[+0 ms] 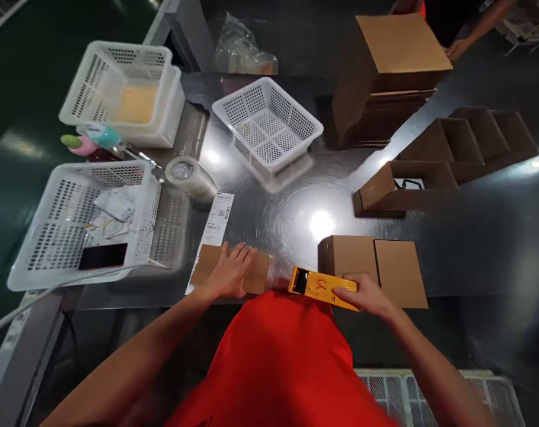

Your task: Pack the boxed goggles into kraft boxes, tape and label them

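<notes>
Head cam: left hand (pixel 230 270) spread flat over the carton (pixel 258 276), which runs roughly 9-to-3; right hand (pixel 362 293)'s farther off, around 3 o'clock, gripping the yellow tape dispenser (pixel 322 287).

My left hand (pixel 229 273) lay on a box (pixel 257 276) at the table's (pixel 291 216) near edge, a label strip (pixel 216 220) sticking out from under it to the left and behind. Right of it, my right hand (pixel 366 293) held a tape gun (pixel 326 289), with two boxes (pixel 354 258) just beyond. Behind those stood open boxes (pixel 378 188), and behind them a cardboard stack (pixel 402 44). A middle basket (pixel 278 153) sat towards the back; left of it came a roll (pixel 195 179), then a near basket (pixel 60 219) with small things (pixel 114 204) inside and a far basket (pixel 89 74) behind that
</notes>
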A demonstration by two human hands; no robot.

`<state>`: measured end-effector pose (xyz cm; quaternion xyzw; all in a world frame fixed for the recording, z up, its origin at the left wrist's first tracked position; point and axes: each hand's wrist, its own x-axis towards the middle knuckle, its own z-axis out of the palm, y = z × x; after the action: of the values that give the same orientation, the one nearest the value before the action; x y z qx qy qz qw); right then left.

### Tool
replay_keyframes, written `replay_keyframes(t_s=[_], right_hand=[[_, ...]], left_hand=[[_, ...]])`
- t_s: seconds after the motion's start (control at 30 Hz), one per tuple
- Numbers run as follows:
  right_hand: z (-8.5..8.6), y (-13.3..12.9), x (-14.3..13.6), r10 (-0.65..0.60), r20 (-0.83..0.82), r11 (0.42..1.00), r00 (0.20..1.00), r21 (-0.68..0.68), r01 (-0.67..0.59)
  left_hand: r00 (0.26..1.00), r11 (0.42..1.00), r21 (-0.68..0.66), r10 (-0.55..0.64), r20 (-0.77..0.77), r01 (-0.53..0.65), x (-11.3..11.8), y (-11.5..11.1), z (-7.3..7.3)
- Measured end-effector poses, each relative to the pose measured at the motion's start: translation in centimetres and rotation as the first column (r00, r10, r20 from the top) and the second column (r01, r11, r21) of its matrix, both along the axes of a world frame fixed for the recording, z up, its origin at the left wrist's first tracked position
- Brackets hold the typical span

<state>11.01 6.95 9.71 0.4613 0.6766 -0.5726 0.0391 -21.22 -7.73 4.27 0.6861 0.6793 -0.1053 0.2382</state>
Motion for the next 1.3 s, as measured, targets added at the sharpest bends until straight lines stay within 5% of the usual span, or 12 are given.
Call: replay_keyframes(t_s=[0.17,0.33,0.53,0.73,0.9,1.0,1.07,1.1,1.17,1.23,1.3], right_hand=[[-0.2,-1.1,-2.3,0.170,0.292,0.932,0.941,0.262,-0.249],[-2.0,-1.4,-7.4,0.297,0.420,0.887,0.858,0.212,-0.411],[-2.3,-0.5,-9.3,0.323,0.445,0.856,0.835,0.238,-0.458],[2.7,1.0,-9.7,0.268,0.463,0.840,0.845,0.317,-0.440],[7.1,2.0,-11.1,0.200,0.619,0.676,0.759,0.473,-0.564],[7.6,3.0,-9.4,-0.014,0.615,0.630,0.788,0.618,-0.471],[7.5,3.4,-6.8,-0.182,0.482,0.649,0.857,0.714,-0.264],[7.3,3.5,-5.3,-0.259,0.372,0.658,0.891,0.744,-0.120],[7.0,3.0,-2.4,-0.408,0.090,0.657,0.909,0.720,0.224],[6.4,2.1,0.0,-0.552,-0.167,0.606,0.817,0.593,0.531],[5.6,1.0,1.9,-0.678,-0.308,0.506,0.667,0.462,0.728]], left_hand=[[0.998,0.999,-0.032,-0.025,-0.058,0.023,0.6,0.0,0.1],[0.996,0.999,-0.011,-0.043,-0.077,0.042,1.0,0.0,-0.1],[0.999,0.996,0.068,-0.050,-0.014,0.051,1.6,-0.1,0.3],[0.999,0.966,0.253,0.038,0.030,-0.044,1.5,-1.3,3.0],[0.995,0.871,0.488,0.012,0.094,-0.057,0.4,-1.4,7.2],[0.941,0.812,0.514,0.121,0.316,-0.276,-0.1,-1.0,7.5],[0.799,0.748,0.408,0.263,0.541,-0.523,-0.2,-0.2,5.9],[0.656,0.689,0.293,0.345,0.672,-0.663,-0.1,0.4,4.7],[0.188,0.511,-0.102,0.483,0.855,-0.853,0.6,2.0,1.9],[-0.255,0.345,-0.498,0.555,0.792,-0.795,1.9,3.7,-0.9],[-0.413,0.283,-0.680,0.618,0.669,-0.677,3.9,5.2,-3.4]])
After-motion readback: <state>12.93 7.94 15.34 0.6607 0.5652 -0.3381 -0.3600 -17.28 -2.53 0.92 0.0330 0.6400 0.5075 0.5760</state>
